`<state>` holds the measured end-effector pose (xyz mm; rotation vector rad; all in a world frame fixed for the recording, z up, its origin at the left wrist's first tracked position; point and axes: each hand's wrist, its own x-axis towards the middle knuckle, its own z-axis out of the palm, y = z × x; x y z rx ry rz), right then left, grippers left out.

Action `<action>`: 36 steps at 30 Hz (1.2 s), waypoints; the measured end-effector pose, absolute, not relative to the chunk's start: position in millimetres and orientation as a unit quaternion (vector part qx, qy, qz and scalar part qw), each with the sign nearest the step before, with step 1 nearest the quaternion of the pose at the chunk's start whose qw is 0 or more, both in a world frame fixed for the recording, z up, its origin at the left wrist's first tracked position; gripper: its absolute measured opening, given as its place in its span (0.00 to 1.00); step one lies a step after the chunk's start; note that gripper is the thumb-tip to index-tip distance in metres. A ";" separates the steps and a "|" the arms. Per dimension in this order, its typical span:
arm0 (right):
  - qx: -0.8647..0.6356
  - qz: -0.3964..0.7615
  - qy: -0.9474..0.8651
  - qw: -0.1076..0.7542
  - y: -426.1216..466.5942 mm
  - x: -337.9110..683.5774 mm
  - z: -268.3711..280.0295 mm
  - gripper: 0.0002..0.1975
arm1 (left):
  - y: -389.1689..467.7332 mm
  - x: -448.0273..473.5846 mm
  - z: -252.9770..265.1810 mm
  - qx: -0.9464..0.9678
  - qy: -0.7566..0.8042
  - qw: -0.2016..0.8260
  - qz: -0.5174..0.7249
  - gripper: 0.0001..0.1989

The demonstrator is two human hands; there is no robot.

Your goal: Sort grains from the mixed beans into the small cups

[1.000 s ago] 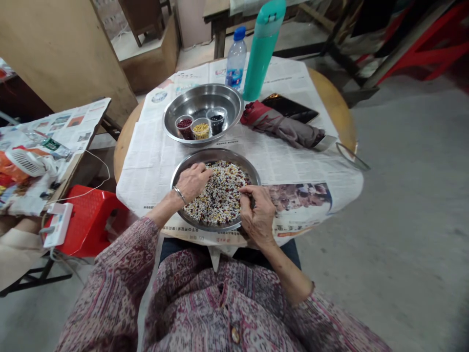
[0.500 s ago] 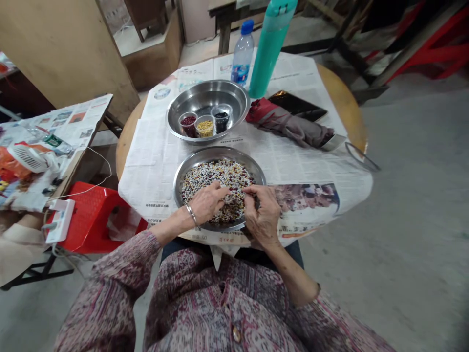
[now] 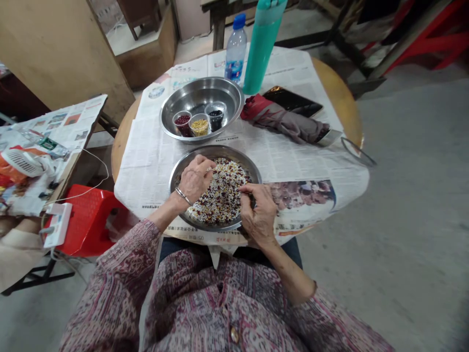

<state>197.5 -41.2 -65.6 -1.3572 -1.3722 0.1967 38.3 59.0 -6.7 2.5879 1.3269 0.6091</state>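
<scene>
Bean-and-grain mix [image 3: 224, 195]: inside near pan [image 3: 253, 169], on paper-covered tabletop [image 3: 141, 161], between left hand [image 3: 195, 181] and right hand [image 3: 259, 211]. Left hand nearer, over mix at far-left side; right hand over right rim. Mix: loose roundish spread, no pointing end, no clear long axis. Left fingers curled, grip hidden; right thumb-forefinger gap narrow, held grain: cannot tell.

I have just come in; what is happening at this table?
A person works at a metal bowl of mixed small grains: the left hand over them, the right hand at the bowl's right rim. What either holds is unclear. Beyond, a second bowl holds three cups of red, yellow and black pieces.
</scene>
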 end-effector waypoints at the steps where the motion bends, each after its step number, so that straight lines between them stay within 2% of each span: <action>1: -0.578 0.084 -0.583 0.565 -41.4 197.4 -65.5 0.08 | 54.7 39.5 -6.1 0.877 0.437 0.077 0.184 0.07; 3: -0.580 0.087 -0.581 0.565 -41.7 197.3 -65.3 0.08 | 45.6 46.1 -6.9 0.894 0.422 0.067 0.134 0.11; 6: -0.581 0.090 -0.578 0.566 -42.1 197.2 -65.1 0.08 | 34.5 60.6 -12.2 0.902 0.419 0.067 0.077 0.28; 7: -0.580 0.091 -0.578 0.567 -42.2 197.2 -65.0 0.08 | 31.9 64.6 -14.2 0.907 0.410 0.071 0.069 0.30; 9: -0.578 0.094 -0.576 0.570 -42.4 197.2 -64.5 0.08 | 28.1 68.5 -16.8 0.925 0.366 0.083 0.059 0.28; 13: -0.582 0.092 -0.576 0.567 -42.5 197.2 -63.6 0.08 | 23.1 52.6 -13.3 0.952 0.280 0.117 0.027 0.12; 15: -0.582 0.088 -0.576 0.567 -42.3 197.3 -63.7 0.08 | 21.9 34.7 -9.3 0.952 0.281 0.120 0.024 0.07; 23: -0.582 0.088 -0.578 0.565 -41.7 197.7 -67.1 0.07 | 35.3 -10.0 -8.4 0.889 0.439 0.037 0.129 0.08; 26: -0.584 0.087 -0.578 0.564 -41.4 197.6 -67.1 0.08 | 39.5 -4.6 -10.0 0.866 0.486 0.022 0.118 0.21; 28: -0.584 0.088 -0.579 0.562 -41.4 197.6 -66.5 0.08 | 38.2 0.1 -10.5 0.857 0.504 0.043 0.100 0.23; 33: -0.587 0.091 -0.580 0.558 -42.0 197.5 -65.9 0.07 | 22.5 16.1 -12.5 0.859 0.468 0.176 0.110 0.05; 36: -0.587 0.084 -0.582 0.556 -42.1 197.3 -66.4 0.07 | 9.9 28.3 -10.5 0.870 0.418 0.223 0.137 0.05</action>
